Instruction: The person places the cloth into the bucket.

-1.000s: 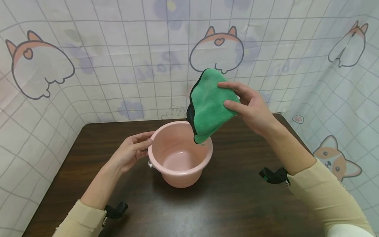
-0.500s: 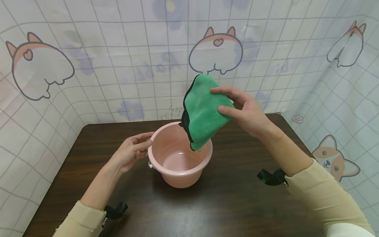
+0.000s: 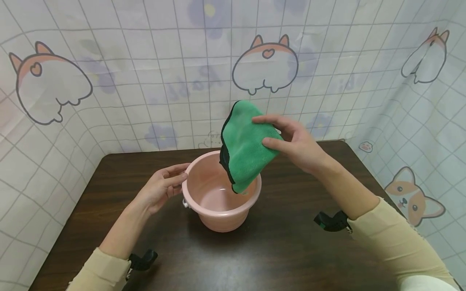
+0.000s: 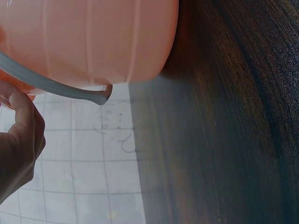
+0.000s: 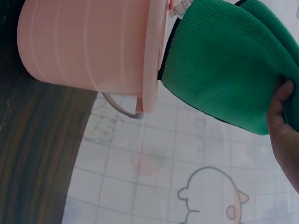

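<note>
A pink plastic bucket [image 3: 223, 220] stands upright on the dark wooden table. My left hand [image 3: 160, 189] grips its left rim, thumb on the near side and fingers behind. In the left wrist view, the bucket's pale handle [image 4: 60, 89] hangs down beside this hand. Over the bucket's right side, a folded green cloth [image 3: 244, 147] with black edging is pinched between the thumb and fingers of my right hand [image 3: 296, 141]. Its lower corner overlaps the bucket's opening in the head view. In the right wrist view, the cloth's black edge and a white tag [image 5: 181, 8] are right at the rim.
The brown table [image 3: 291, 250] reaches back to a white gridded curtain [image 3: 153, 101] printed with cartoon corgis, which also runs along both sides. Black camera mounts, one on the left wrist [image 3: 142, 259] and one on the right wrist [image 3: 332, 221], stick out over the table.
My right hand has moved down and to the left with the green cloth, bringing its lower corner further over the bucket's opening. The left hand and the bucket have stayed in place.
</note>
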Demonstrator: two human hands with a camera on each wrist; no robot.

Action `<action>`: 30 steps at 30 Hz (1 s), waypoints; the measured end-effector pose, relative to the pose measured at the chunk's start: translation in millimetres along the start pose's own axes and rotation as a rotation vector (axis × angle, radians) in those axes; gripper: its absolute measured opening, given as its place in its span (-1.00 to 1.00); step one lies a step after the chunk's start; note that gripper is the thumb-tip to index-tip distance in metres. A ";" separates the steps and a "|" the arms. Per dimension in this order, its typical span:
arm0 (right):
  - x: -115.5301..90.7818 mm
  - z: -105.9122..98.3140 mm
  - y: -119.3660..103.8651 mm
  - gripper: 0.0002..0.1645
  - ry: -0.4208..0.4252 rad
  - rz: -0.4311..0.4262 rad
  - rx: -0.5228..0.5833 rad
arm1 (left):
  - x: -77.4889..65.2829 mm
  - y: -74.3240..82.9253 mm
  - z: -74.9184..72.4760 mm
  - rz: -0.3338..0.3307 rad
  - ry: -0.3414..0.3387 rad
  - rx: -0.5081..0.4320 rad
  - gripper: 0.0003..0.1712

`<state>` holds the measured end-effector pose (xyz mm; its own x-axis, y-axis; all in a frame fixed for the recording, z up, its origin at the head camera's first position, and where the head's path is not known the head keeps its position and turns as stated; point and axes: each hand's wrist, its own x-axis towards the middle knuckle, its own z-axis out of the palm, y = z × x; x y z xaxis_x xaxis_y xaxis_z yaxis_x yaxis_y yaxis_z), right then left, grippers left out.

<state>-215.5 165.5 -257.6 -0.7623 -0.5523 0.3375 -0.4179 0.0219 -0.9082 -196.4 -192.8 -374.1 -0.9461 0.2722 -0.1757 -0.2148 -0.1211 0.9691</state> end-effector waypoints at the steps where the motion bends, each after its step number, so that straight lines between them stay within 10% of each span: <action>1: -0.2 0.4 0.0 -0.50 -0.003 0.009 0.006 | 0.0 -0.4 -0.1 0.000 0.001 0.000 -0.32; 30: 2.4 7.8 3.2 -0.49 -0.041 0.027 0.009 | 1.1 -2.7 -1.1 -0.005 0.015 -0.001 -0.32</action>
<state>-214.8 157.8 -261.5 -0.7522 -0.5853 0.3027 -0.3927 0.0295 -0.9192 -197.1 -193.2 -377.1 -0.9486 0.2581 -0.1829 -0.2196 -0.1210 0.9681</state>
